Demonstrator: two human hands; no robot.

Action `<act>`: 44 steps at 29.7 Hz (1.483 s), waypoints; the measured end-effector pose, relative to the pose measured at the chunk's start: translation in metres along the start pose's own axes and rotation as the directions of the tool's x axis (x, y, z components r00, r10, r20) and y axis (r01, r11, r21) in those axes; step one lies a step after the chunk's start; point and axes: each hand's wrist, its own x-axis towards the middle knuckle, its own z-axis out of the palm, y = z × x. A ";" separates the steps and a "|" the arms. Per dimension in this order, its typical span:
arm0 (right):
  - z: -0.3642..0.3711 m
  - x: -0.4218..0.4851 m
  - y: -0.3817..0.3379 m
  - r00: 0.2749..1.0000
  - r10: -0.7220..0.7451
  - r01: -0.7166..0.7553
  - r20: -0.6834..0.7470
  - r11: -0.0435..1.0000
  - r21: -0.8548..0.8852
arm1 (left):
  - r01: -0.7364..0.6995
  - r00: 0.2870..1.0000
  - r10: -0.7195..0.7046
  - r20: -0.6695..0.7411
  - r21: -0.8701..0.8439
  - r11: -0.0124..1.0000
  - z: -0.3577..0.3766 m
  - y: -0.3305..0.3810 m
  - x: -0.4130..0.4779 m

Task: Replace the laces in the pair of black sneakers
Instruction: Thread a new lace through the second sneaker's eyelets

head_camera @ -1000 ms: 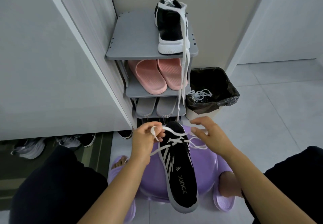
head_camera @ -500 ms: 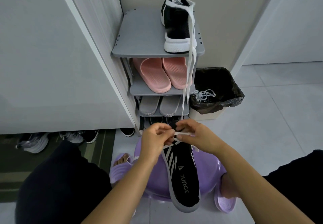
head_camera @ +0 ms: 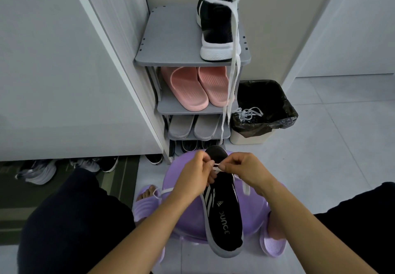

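Note:
A black sneaker (head_camera: 224, 216) with white stripes lies on a purple stool (head_camera: 188, 216) between my knees, toe pointing away. My left hand (head_camera: 193, 174) and my right hand (head_camera: 245, 170) meet over its front part, and each pinches the white lace (head_camera: 217, 165) there. Loose lace ends trail off to both sides of the shoe. The second black sneaker (head_camera: 218, 23) stands on the top shelf of the grey shoe rack (head_camera: 168, 38), its white lace (head_camera: 232, 81) hanging down past the lower shelves.
Pink slippers (head_camera: 192, 87) and grey slippers (head_camera: 192, 127) fill the rack's lower shelves. A bin with a black bag (head_camera: 267, 111) holds old white laces, right of the rack. More shoes (head_camera: 42, 171) lie under the cabinet at left. My feet wear purple slippers (head_camera: 273, 246).
My hands came together over the shoe's front from about a hand's width apart, both now pinching the lace close together. The camera view shifted slightly.

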 end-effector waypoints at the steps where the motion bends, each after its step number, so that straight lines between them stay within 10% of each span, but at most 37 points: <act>1: -0.001 0.001 0.002 1.000 0.007 -0.008 -0.024 0.999 -0.047 | 0.050 0.998 -0.052 0.017 0.090 0.995 0.001 -0.004 -0.001; 5: 0.005 0.003 0.012 1.000 0.001 -0.003 -0.005 0.942 -0.336 | 0.145 0.988 -0.155 0.003 0.342 0.928 0.016 -0.017 -0.017; 12: 0.019 0.000 0.011 0.996 0.032 -0.071 -0.079 0.829 -0.554 | 0.235 0.961 -0.255 -0.106 -0.172 0.957 0.022 -0.029 -0.023; 21: 0.029 -0.003 0.013 1.000 -0.001 -0.015 -0.031 0.857 -0.514 | 0.276 0.933 -0.360 -0.026 -0.592 0.757 0.025 -0.027 -0.031; 44: 0.028 -0.003 0.006 0.997 -0.064 0.072 0.036 0.747 -0.660 | 0.206 0.932 -0.319 -0.174 -0.469 0.859 0.033 -0.037 -0.031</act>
